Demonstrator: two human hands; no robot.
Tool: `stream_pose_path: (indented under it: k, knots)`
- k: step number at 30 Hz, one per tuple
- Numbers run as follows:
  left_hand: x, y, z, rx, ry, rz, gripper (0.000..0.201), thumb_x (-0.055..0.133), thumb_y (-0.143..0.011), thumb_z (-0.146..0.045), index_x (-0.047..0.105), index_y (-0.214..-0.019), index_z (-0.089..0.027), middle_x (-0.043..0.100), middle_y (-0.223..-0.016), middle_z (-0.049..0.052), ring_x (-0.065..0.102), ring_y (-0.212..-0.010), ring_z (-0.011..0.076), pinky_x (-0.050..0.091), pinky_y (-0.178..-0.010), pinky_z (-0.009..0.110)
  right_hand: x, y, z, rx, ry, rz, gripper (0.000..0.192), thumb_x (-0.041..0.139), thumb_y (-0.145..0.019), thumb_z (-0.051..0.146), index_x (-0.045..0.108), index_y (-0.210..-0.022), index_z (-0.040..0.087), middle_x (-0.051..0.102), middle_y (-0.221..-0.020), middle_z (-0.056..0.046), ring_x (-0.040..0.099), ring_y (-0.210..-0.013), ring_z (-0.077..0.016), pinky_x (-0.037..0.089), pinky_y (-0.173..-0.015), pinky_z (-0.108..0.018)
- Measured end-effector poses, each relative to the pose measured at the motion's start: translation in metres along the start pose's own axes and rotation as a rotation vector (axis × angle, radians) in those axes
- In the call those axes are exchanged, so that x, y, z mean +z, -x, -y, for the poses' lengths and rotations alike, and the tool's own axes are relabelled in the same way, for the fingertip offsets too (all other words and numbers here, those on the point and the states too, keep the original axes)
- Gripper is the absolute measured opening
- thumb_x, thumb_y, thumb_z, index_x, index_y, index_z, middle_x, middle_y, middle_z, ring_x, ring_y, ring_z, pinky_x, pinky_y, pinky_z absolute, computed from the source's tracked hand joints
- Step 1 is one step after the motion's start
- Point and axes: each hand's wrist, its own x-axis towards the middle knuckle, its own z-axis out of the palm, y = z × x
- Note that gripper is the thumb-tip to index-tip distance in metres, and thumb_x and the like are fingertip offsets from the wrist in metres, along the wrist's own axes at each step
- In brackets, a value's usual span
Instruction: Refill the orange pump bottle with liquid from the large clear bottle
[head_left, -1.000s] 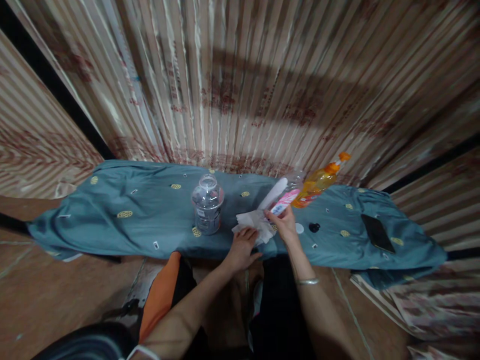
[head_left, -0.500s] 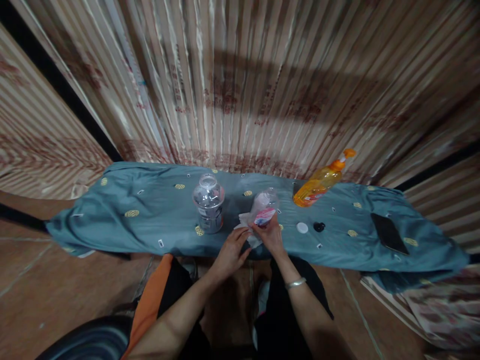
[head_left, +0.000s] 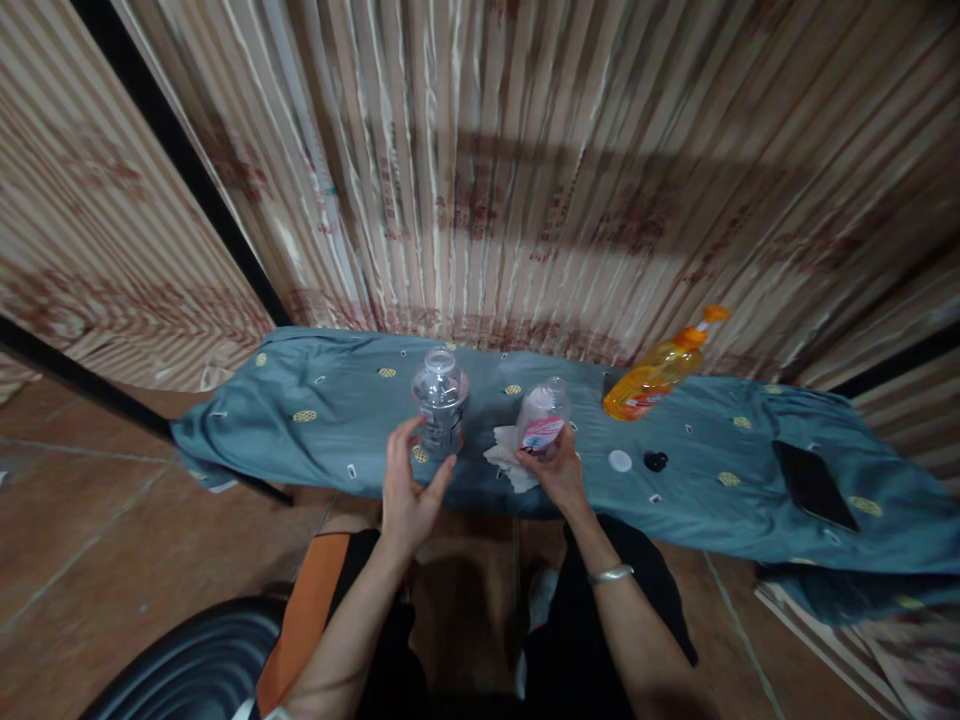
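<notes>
My right hand (head_left: 556,470) grips the lower part of a small clear plastic bottle (head_left: 546,410) with a pink and white label. A crumpled white tissue (head_left: 510,458) lies on the cloth just left of that bottle. My left hand (head_left: 411,490), thumb and fingers spread, is at the near side of a larger clear plastic bottle (head_left: 441,405), which stands uncapped. Whether its fingertips touch this bottle I cannot tell. To the right of my right hand are a white cap (head_left: 620,461) and a small black cap-like piece (head_left: 655,461).
A pump bottle of orange liquid (head_left: 656,375) stands at the back right. A dark phone (head_left: 815,486) lies on the right of the narrow table's green cloth (head_left: 337,440). Behind hangs a striped curtain (head_left: 480,180). A black stool (head_left: 195,665) stands at lower left.
My left hand has left the tissue, moved left to the larger clear bottle and spread its fingers. My right hand still holds the small bottle. The view has shifted slightly.
</notes>
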Motion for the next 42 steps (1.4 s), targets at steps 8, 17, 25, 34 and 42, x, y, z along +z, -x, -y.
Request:
stream_pose_path:
  k: [8,17,25,34,42]
  knots:
    - [0.017,-0.025,0.061,-0.228,0.082,-0.082,0.116,0.093,-0.060,-0.030,0.031,-0.159,-0.020,0.031,-0.171,0.024,0.025,-0.161,0.0407,0.018,-0.130,0.055,-0.044,0.014,0.057,-0.284,0.105,-0.200,0.117,0.087,-0.071,0.064,0.031,-0.161,0.014,0.032,-0.171,-0.025,0.027,-0.161,-0.0416,0.020,-0.132,-0.062]
    - [0.039,-0.009,0.097,-0.332,0.218,-0.058,0.061,0.078,-0.090,-0.034,0.056,-0.145,-0.021,0.054,-0.155,0.015,0.054,-0.140,0.0362,0.044,-0.116,0.062,0.075,0.011,0.108,-0.216,-0.049,0.329,0.132,0.096,-0.062,0.056,0.022,-0.166,0.020,0.031,-0.173,-0.023,0.033,-0.160,-0.0405,0.029,-0.130,-0.061]
    - [0.028,-0.008,0.106,-0.506,0.413,-0.126,0.043,0.069,-0.099,-0.039,0.062,-0.137,-0.020,0.064,-0.139,0.013,0.068,-0.116,0.0282,0.059,-0.096,0.051,0.128,-0.015,0.108,-0.001,-0.140,0.311,0.089,0.095,-0.056,0.043,0.059,-0.135,0.022,0.074,-0.132,-0.013,0.071,-0.124,-0.0333,0.054,-0.108,-0.050]
    - [0.017,-0.012,0.053,-0.792,0.916,0.014,0.065,0.048,-0.095,-0.075,0.067,-0.132,-0.025,0.071,-0.133,0.014,0.071,-0.117,0.0341,0.057,-0.096,0.059,0.092,-0.011,0.152,0.036,-0.427,0.256,0.056,0.094,-0.055,0.051,0.071,-0.096,0.021,0.082,-0.095,-0.004,0.076,-0.087,-0.0249,0.060,-0.081,-0.036]
    - [0.018,-0.012,0.020,-0.931,1.129,-0.054,0.032,0.068,-0.090,-0.050,0.070,-0.105,-0.022,0.078,-0.094,0.006,0.074,-0.076,0.0197,0.059,-0.064,0.030,0.053,0.025,0.160,-0.142,-0.257,0.345,0.073,0.091,-0.065,0.055,0.066,-0.124,0.022,0.078,-0.122,-0.009,0.073,-0.114,-0.0316,0.057,-0.105,-0.049]
